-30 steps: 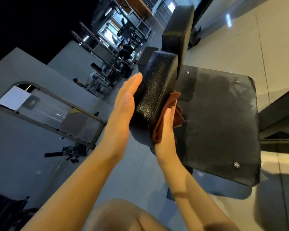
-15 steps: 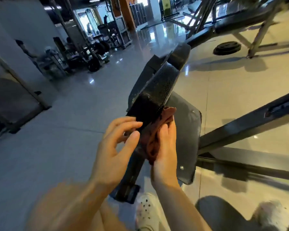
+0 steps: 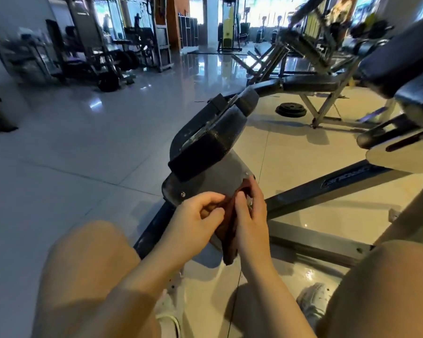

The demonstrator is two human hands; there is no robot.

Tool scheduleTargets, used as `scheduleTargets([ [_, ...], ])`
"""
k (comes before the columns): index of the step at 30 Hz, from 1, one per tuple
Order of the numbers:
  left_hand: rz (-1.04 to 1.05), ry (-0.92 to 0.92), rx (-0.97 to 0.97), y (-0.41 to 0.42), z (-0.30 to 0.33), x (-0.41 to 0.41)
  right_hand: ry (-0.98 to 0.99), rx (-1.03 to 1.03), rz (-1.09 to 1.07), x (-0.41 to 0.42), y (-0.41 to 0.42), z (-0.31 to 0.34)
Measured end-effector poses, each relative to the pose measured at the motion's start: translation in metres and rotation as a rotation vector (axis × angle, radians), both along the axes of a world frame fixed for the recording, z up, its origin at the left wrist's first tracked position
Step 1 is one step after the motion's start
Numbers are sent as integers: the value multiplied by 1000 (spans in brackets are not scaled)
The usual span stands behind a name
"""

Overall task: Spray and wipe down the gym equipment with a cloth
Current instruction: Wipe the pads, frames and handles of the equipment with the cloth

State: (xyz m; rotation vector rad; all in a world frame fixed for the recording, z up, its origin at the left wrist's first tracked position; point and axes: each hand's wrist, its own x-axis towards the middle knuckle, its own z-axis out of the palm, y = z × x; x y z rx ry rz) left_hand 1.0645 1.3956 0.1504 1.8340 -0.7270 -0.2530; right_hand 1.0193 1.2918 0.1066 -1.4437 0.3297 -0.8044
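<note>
A dark red-brown cloth [image 3: 227, 230] hangs between both my hands, just in front of a black padded machine pad [image 3: 205, 145] and the flat black plate [image 3: 220, 181] under it. My left hand [image 3: 195, 223] has its fingers curled and pinches the cloth's left edge. My right hand [image 3: 250, 215] grips the cloth from the right, fingers bent over its top. Both hands are below the pad and do not touch it. No spray bottle is in view.
My bare knees [image 3: 88, 269] frame the bottom of the view, with white shoes [image 3: 313, 303] on the tiled floor. A dark frame beam [image 3: 327, 189] runs right of the plate. A bench [image 3: 303, 84] and weight plate [image 3: 291, 109] stand behind; racks [image 3: 103, 57] line the far left.
Both hands came down off the pad toward me with the cloth. My left hand went from flat against the pad to pinching the cloth. The view tilted up to show the gym.
</note>
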Motion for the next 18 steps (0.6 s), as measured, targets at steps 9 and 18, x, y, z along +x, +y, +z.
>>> scheduleTargets([
  [9,-275,-199,503,26,24,16,263,-623,544,-26,-53,19],
  [18,-308,-252,564,30,27,72,237,-500,468,6,-40,4],
])
